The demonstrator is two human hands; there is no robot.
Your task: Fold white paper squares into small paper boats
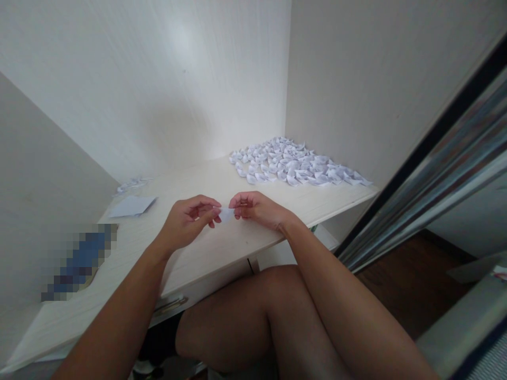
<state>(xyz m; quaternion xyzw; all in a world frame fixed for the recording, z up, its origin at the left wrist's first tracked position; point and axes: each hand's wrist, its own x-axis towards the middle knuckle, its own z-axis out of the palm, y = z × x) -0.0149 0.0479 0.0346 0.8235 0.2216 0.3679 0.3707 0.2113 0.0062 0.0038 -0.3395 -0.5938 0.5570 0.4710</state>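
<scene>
A small piece of white paper (227,214) is stretched between my two hands, just above the desk. My left hand (190,219) pinches its left end between thumb and fingers. At the other end, the thumb and fingers of my right hand (257,208) are closed on it. Beyond my right hand lies a wide spread of folded or curled white paper pieces (293,163), heaped into the back right corner. A flat stack of white paper sheets (132,206) rests to the left of my left hand.
The pale desk (214,253) has walls at its back and sides. Several more curled paper bits (134,184) sit in the back left corner. A blurred-out blue object (85,261) lies at the left. Under the front edge is a drawer handle (171,304). A curtain (435,174) hangs at right.
</scene>
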